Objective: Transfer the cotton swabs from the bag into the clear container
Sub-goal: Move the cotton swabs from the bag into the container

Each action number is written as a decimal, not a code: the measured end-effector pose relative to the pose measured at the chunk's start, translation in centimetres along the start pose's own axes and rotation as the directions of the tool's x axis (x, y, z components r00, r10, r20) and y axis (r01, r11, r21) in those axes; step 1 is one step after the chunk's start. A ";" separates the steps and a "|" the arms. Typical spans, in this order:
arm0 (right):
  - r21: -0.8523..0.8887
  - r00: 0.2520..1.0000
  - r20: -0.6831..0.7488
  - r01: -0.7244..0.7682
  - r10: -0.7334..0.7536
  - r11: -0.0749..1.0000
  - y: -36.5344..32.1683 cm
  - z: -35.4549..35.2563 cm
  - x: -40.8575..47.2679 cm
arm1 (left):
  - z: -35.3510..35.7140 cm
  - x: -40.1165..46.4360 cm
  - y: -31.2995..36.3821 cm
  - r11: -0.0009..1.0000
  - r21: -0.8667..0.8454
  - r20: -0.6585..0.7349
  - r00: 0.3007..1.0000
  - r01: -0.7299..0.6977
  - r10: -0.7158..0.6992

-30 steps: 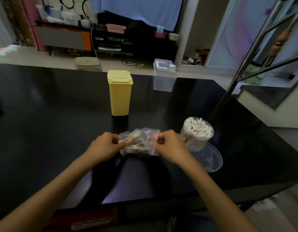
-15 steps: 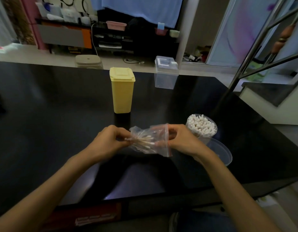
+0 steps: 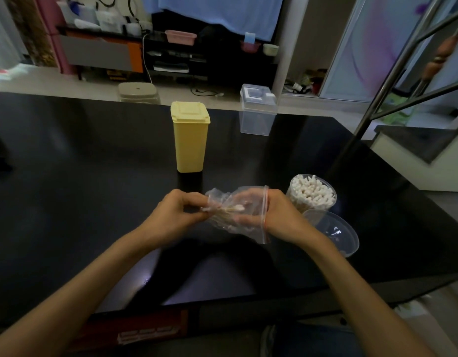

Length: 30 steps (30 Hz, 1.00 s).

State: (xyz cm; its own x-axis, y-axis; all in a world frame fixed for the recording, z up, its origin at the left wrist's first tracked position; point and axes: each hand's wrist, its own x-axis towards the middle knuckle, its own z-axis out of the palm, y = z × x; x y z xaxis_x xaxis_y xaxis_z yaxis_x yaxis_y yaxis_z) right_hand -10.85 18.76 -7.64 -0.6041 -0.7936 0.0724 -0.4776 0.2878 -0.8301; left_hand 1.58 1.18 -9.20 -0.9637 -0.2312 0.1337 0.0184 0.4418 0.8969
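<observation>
From the head view, both forearms reach in from the near edge of the black table (image 3: 68, 176) and meet at a clear zip bag (image 3: 238, 210) held just above the surface, near the middle. The left hand (image 3: 175, 215) is curled, its fingertips pinching the crumpled closed end of the bag on its left side, together with the ends of the cotton swabs (image 3: 230, 210) bunched inside. The right hand (image 3: 279, 215) is pushed in through the bag's open mouth, the red zip strip lying across its knuckles; its fingers show through the plastic, extended toward the swabs, though whether they grasp any cannot be told. The bag's swabs lie roughly level, pointing left to right between the two hands.

Just right of the right hand stands the clear container (image 3: 311, 193), upright and already packed with swabs, white tips up. Its clear lid (image 3: 333, 234) lies just nearer, touching its base. Farther off stand a yellow lidded bin (image 3: 189, 140) at centre and a clear lidded box (image 3: 257, 112) to its right at the far edge.
</observation>
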 end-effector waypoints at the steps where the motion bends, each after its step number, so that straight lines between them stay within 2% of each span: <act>1: 0.010 1.000 0.000 0.016 -0.016 1.000 -0.1 0.0 -0.1 | 0.0 0.0 0.2 0.998 -0.062 0.007 1.000 0.003 -0.002; 5: 0.020 1.000 -0.001 0.019 -0.019 1.000 -0.4 0.0 -0.2 | 0.1 0.1 0.4 0.985 -0.166 0.034 0.998 0.056 -0.051; 7: -0.022 0.997 -0.060 0.046 -0.047 0.999 -0.3 0.2 0.0 | 0.3 0.1 0.2 0.975 -0.193 0.037 0.994 0.112 -0.107; 9: -0.050 0.989 -0.145 0.008 -0.015 0.999 -0.1 0.5 0.3 | 0.3 0.2 -0.1 0.965 -0.193 0.005 0.983 0.179 -0.182; 11: 0.034 0.980 -0.196 -0.038 0.044 0.999 -0.2 0.4 0.4 | 0.2 0.2 -0.4 0.964 -0.157 -0.039 0.974 0.214 -0.222; 15: 0.210 0.993 -0.023 -0.111 0.119 0.971 -1.1 0.4 -0.3 | 0.2 0.1 -0.4 0.968 -0.088 -0.038 0.970 0.235 -0.239; 17: 0.238 0.988 0.027 -0.154 0.152 0.959 -1.6 0.6 -0.3 | 0.2 0.1 -0.4 0.972 -0.063 -0.029 0.973 0.228 -0.230; 21: 0.326 0.904 0.015 -0.408 0.427 0.853 -1.8 0.9 0.6 | 0.5 0.3 -0.3 0.976 -0.058 -0.079 0.974 0.210 -0.214; 23: 0.276 0.908 -0.029 -0.393 0.417 0.877 -1.5 0.8 0.6 | 0.6 0.4 -0.4 0.977 -0.052 -0.097 0.972 0.208 -0.212; 27: 0.172 0.951 -0.085 -0.279 0.297 0.945 -1.6 -0.3 -0.4 | -0.1 0.4 -0.9 0.970 -0.018 -0.123 0.963 0.241 -0.242; 30: 0.056 0.950 -0.163 -0.259 0.264 0.964 -1.8 -1.2 -0.4 | -0.4 0.6 -1.3 0.959 -0.043 -0.129 0.950 0.281 -0.284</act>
State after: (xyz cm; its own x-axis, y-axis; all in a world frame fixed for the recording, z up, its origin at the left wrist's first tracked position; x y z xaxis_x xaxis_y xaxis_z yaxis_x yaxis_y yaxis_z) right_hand -10.49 19.22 -5.56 -0.8047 -0.5907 -0.0603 -0.2687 0.4528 -0.8501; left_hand 1.05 0.10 -10.10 -0.8865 -0.4568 -0.0736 -0.2416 0.3211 0.9157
